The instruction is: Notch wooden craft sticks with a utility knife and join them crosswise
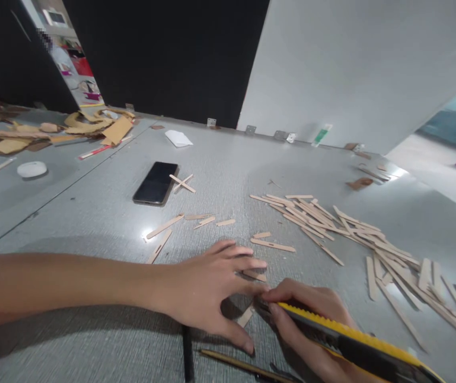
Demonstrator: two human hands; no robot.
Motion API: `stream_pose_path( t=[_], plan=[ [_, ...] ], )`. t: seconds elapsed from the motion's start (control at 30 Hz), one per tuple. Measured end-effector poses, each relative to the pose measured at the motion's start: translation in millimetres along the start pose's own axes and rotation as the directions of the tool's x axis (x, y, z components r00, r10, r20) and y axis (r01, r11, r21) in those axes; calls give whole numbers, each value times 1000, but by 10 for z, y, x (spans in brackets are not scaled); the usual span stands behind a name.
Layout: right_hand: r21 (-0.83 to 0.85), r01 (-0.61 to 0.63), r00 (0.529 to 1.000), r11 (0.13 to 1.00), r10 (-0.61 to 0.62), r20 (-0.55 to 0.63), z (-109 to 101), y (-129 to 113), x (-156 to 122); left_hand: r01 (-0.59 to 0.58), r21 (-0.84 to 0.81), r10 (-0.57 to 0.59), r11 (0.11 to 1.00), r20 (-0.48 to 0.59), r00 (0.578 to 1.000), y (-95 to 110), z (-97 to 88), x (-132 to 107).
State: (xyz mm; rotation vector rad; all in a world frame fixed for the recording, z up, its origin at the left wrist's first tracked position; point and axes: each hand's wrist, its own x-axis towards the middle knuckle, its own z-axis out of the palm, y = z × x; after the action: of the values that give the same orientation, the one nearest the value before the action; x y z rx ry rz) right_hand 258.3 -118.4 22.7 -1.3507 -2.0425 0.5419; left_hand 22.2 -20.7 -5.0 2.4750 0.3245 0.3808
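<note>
In my right hand (311, 319) is a yellow and black utility knife (343, 335), its tip pointing left beside my left index fingertip. My left hand (207, 287) is palm down with the fingers spread, low over the table. A piece of wooden craft stick (246, 316) lies between my left thumb and index finger; its upper end is hidden near the knife tip. Another craft stick (255, 275) shows partly from under the left fingers. Below my left hand are a gold-coloured pen-like rod (231, 358) and a black strip (188, 351).
A pile of craft sticks (315, 218) spreads across the right side. Two crossed sticks (182, 183) touch or nearly touch a phone (156, 183). Cut pieces lie nearer. A white mouse (32, 169) and cardboard scraps (92, 125) are at left. Upright panels (164, 58) bound the back.
</note>
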Motion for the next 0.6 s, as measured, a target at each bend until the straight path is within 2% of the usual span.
stream_pose_path(
  t=[0.27, 0.43, 0.6],
  plan=[
    [31, -41, 999, 999, 40, 35, 12, 12, 16, 30, 16, -30, 999, 52, 998, 1, -25, 14],
    [40, -59, 997, 998, 56, 59, 17, -4, 26, 25, -22, -24, 999, 48, 999, 21, -69, 20],
    [-2, -65, 998, 998, 65, 26, 17, -3, 9, 7, -5, -7, 1000, 51, 999, 0, -98, 33]
  ],
)
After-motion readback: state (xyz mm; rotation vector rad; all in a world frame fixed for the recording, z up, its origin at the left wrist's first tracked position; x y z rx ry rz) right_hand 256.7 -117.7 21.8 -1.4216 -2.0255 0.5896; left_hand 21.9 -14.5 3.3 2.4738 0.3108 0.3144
